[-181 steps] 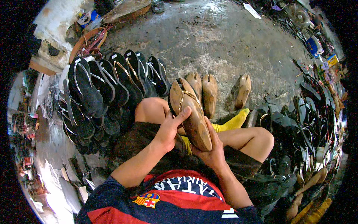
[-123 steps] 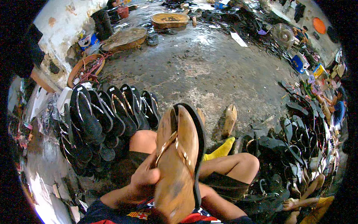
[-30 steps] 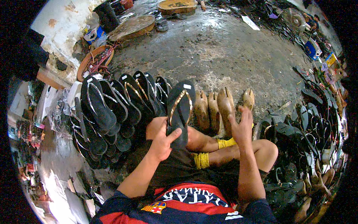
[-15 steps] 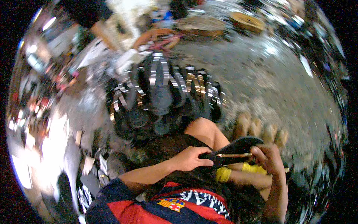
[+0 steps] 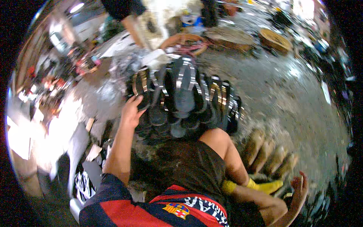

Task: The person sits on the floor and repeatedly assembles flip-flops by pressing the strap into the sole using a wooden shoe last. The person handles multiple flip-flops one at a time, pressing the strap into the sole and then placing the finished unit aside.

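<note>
My left hand reaches forward to the left end of a pile of black sandals. Its thumb and fingers are closed on the heel end of a black sandal with gold-toned straps. Beside it the pile of black sandals has shiny silver and gold straps, with soles overlapping in layers. My right hand is low at the right, beyond my yellow-socked foot, with its fingers apart and nothing visible in them. A small gold-edged dark item, too partial to name, lies close to that hand.
Several tan foot-shaped forms stand on the grey floor right of my knee. Further off are a round basket with reddish strips, a round slab and a shallow yellowish bowl. Scraps and clutter lie to the left.
My left hand has carried the gold-strapped sandal from over my lap to the pile's left end. My right hand has let go of it and moved down to the right. The view has shifted.
</note>
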Action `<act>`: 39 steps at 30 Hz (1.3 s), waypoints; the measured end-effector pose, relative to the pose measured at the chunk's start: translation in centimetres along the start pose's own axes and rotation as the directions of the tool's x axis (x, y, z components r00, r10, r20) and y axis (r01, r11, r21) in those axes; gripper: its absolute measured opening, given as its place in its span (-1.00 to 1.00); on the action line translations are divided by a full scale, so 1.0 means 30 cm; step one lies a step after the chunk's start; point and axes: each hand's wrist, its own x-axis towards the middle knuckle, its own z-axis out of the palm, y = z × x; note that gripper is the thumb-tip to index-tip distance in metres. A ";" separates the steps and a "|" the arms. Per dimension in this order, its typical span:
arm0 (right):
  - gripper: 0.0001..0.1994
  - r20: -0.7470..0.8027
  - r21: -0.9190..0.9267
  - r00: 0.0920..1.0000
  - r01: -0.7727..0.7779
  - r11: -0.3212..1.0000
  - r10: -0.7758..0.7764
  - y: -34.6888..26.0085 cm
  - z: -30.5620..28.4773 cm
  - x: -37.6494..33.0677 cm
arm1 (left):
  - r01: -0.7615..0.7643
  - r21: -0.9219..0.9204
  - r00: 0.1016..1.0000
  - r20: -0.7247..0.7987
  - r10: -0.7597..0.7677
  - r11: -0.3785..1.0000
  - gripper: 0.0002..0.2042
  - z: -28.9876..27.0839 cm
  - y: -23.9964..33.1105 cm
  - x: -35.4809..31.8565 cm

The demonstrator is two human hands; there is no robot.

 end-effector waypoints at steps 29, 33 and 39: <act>-0.45 0.129 -0.535 0.753 0.601 0.594 -0.645 -0.157 0.486 -0.234 | 0.114 0.132 0.506 0.845 -0.171 0.985 -0.58 1.052 -0.200 -0.996; -0.62 -0.192 -0.209 0.940 0.241 0.948 -0.282 -0.119 0.511 -0.245 | -0.087 0.146 0.364 0.926 -0.105 0.985 -0.64 0.920 -0.234 -0.839; -0.74 0.140 0.131 0.979 -0.168 0.977 0.150 -0.009 0.612 -0.257 | 0.588 0.231 0.251 0.858 -0.447 0.775 -0.59 0.753 -0.330 -0.795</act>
